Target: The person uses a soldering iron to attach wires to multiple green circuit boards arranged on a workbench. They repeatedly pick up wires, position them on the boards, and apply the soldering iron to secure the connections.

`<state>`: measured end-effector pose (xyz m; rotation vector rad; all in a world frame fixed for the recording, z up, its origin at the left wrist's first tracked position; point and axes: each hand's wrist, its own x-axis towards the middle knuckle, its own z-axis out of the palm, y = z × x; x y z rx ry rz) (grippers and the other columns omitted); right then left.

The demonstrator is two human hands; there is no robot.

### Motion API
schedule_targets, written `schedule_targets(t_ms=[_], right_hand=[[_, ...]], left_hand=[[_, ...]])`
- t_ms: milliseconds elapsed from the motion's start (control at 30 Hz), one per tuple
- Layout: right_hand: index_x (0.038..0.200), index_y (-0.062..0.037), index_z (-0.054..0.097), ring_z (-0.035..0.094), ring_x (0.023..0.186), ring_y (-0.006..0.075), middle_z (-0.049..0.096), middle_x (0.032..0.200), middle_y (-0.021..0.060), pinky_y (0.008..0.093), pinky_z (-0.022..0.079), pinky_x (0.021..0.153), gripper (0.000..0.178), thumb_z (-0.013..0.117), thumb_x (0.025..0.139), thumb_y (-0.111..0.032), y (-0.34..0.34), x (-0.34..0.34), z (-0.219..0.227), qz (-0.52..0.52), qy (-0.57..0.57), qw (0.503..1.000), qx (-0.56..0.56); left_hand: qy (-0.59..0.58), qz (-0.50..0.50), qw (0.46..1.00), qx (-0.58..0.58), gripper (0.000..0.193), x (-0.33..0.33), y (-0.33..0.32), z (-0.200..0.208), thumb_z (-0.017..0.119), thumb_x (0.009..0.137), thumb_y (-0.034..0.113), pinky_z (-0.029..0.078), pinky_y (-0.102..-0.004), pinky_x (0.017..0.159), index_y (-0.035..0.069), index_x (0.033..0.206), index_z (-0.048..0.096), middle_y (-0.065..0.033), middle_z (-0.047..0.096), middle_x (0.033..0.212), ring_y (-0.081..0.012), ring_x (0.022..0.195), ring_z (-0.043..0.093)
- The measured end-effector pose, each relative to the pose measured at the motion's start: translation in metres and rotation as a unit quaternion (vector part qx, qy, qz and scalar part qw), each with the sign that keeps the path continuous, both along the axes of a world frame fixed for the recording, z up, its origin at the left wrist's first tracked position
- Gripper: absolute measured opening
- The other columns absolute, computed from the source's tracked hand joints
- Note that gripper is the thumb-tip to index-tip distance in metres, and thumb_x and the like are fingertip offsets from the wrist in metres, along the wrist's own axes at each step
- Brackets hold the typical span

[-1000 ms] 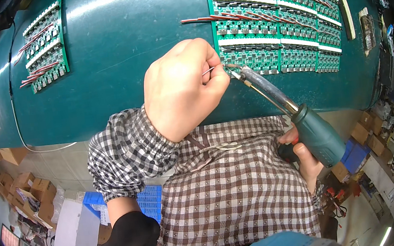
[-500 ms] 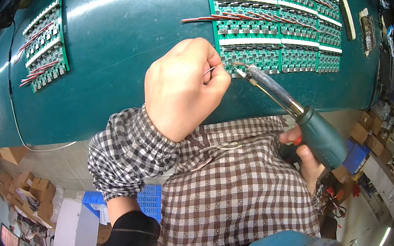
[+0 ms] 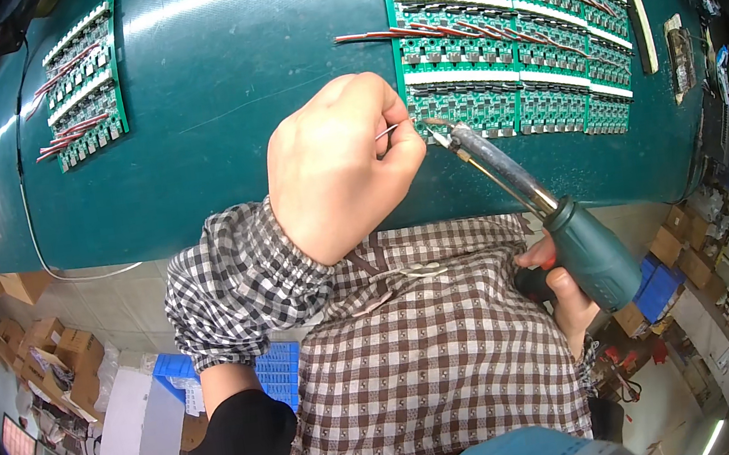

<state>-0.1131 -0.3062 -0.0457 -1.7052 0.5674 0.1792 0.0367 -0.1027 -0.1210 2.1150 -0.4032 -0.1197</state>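
Note:
My left hand [image 3: 341, 157] is closed in a pinch on a thin wire [image 3: 387, 131], a short length of which shows between the fingers. Its fingertips sit at the lower left corner of a panel of green circuit boards [image 3: 468, 107]. In my right hand [image 3: 567, 297] is a soldering iron [image 3: 594, 257] with a dark green handle, a metal barrel and a thin brass-coloured tube alongside. The iron's tip is over the nearest row of boards, close beside the left fingertips. Whether it touches the board I cannot tell.
Red and black wires [image 3: 412, 32] lie across the board panel. A smaller board panel [image 3: 84, 89] with wires lies at the far left of the green table [image 3: 217, 155]. A pale strip [image 3: 626, 0] stands right of the boards. A blue crate [image 3: 278, 372] is below the table.
The soldering iron has shifted slightly left, bringing its tip nearer the left fingertips. My left hand has barely moved.

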Motion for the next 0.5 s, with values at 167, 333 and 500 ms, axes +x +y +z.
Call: schedule_targets(t_ms=[167,333,500], right_hand=[[0.092,0.0064,0.056,0.062,0.074,0.025,0.059,0.079,0.0147,0.0385,0.054,0.073,0.048,0.071,0.082,-0.038,-0.0006,-0.0004,0.0008,0.0,0.015,1.0,0.003],[0.092,0.0062,0.056,0.062,0.076,0.0247,0.059,0.079,0.0145,0.0383,0.054,0.073,0.047,0.07,0.083,-0.037,-0.001,0.0004,-0.0005,0.008,0.002,1.0,0.007],[0.092,0.0063,0.057,0.062,0.075,0.0245,0.059,0.079,0.0145,0.0377,0.053,0.073,0.046,0.07,0.083,-0.037,-0.0001,0.0005,-0.0003,0.008,0.003,1.0,0.002]], left_hand=[[0.004,0.0,1.0,0.0,0.012,-0.0001,0.0,0.0008,0.068,0.068,-0.001,0.042,-0.0245,0.05,0.004,0.073,0.058,-0.0021,0.052,0.064,-0.0106,0.053,0.048],[0.013,0.001,1.0,-0.001,0.012,-0.0007,-0.0005,0.001,0.068,0.068,-0.001,0.043,-0.0244,0.05,0.004,0.073,0.058,-0.002,0.052,0.064,-0.0107,0.054,0.048],[0.01,0.005,1.0,0.001,0.012,-0.0005,-0.0006,0.0014,0.068,0.068,-0.001,0.043,-0.0246,0.05,0.004,0.073,0.058,-0.0021,0.052,0.065,-0.0108,0.053,0.048]])
